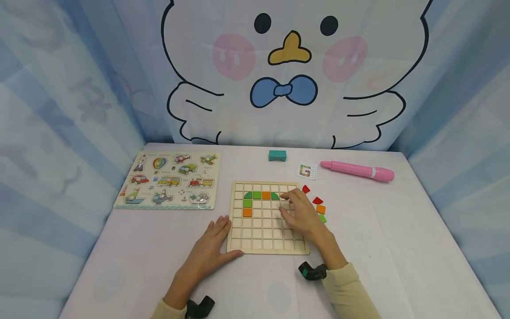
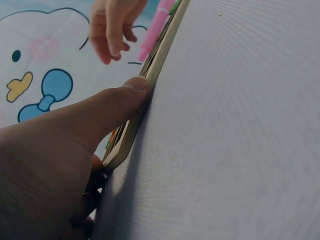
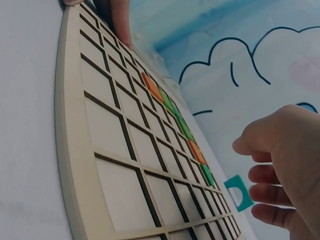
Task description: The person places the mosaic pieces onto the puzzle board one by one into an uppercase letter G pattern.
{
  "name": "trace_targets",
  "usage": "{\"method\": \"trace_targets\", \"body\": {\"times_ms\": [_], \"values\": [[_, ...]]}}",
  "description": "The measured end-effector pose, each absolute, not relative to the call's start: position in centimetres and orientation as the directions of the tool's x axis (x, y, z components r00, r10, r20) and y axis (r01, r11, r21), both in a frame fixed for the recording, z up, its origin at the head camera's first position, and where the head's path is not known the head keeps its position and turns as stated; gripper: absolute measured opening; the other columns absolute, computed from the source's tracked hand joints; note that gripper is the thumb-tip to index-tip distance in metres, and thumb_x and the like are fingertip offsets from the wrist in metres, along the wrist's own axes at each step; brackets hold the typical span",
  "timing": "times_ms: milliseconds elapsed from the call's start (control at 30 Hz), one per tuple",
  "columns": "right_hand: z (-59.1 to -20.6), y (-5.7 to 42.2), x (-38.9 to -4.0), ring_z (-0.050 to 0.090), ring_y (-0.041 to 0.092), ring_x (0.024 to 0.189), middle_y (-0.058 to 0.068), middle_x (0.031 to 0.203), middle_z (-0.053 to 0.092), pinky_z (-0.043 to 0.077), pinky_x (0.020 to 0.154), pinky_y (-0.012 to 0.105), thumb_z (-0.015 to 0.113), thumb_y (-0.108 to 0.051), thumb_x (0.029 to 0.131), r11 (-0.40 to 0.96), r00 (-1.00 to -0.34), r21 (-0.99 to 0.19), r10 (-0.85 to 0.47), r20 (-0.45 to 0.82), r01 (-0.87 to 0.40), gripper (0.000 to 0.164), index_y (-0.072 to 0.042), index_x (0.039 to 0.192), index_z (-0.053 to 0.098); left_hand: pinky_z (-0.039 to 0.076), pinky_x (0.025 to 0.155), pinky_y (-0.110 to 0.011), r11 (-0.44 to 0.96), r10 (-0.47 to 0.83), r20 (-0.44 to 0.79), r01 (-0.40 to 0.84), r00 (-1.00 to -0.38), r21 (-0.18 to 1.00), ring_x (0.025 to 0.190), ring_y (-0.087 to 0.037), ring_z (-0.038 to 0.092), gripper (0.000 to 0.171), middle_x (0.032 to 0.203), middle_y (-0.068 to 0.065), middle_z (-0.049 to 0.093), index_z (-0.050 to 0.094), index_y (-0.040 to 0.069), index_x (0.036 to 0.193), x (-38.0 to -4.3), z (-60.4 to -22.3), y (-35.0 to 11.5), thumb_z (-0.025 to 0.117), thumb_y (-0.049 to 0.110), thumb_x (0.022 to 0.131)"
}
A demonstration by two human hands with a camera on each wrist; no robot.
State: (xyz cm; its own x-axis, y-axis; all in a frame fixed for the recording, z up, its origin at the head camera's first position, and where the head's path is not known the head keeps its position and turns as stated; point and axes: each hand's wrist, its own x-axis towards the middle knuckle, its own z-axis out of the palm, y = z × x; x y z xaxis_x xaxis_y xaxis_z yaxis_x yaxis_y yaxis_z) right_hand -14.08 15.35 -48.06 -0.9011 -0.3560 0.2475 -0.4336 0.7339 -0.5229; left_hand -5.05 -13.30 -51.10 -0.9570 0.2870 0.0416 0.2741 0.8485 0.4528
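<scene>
A wooden grid board [image 1: 263, 244] lies on the table. In its upper rows are a green rounded corner piece [image 1: 248, 195], a light green square [image 1: 256, 195], an orange square [image 1: 266, 195] and a second green rounded piece [image 1: 275, 196]; another light green square [image 1: 247, 203] and orange square [image 1: 247, 212] run down the left. My left hand [image 1: 209, 248] rests at the board's lower left corner, thumb against the front edge in the left wrist view. My right hand [image 1: 301, 214] hovers above the board's right side, fingers loosely bent around nothing, as the right wrist view shows.
Loose red pieces [image 1: 317, 200], an orange square [image 1: 320, 209] and a green piece [image 1: 322, 218] lie right of the board. Behind are a teal block [image 1: 277, 155], a pattern card [image 1: 306, 170] and a pink pen [image 1: 358, 170]. A vehicle puzzle [image 1: 171, 181] lies left.
</scene>
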Motion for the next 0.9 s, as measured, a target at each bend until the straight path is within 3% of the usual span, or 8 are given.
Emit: {"method": "trace_targets", "body": {"times_ms": [667,900], "values": [[-48.9,20.1,-14.1,0.056,0.026,0.106,0.012,0.119,0.061,0.054,0.092,0.045,0.068,-0.015,0.090,0.761,-0.921,-0.519,-0.319,0.223,-0.389,0.035,-0.002,0.121,0.063,0.025,0.128,-0.043,0.848,0.282,0.031,0.264,-0.959,0.460,0.152,-0.026,0.033,0.095,0.160,-0.010,0.039,0.046,0.002,0.149,-5.0,-51.0,-13.2,0.072,0.063,0.081],[-49.1,21.6,-14.1,0.056,0.025,0.099,0.010,0.117,0.061,0.054,0.086,0.042,0.069,-0.013,0.090,0.778,-0.933,-0.514,-0.308,0.188,-0.361,0.036,-0.003,0.123,0.062,0.025,0.128,-0.043,0.851,0.281,0.041,0.268,-0.959,0.452,0.151,-0.026,0.033,0.095,0.160,-0.010,0.040,0.046,0.002,0.149,-5.0,-51.0,-13.2,0.073,0.063,0.081]]}}
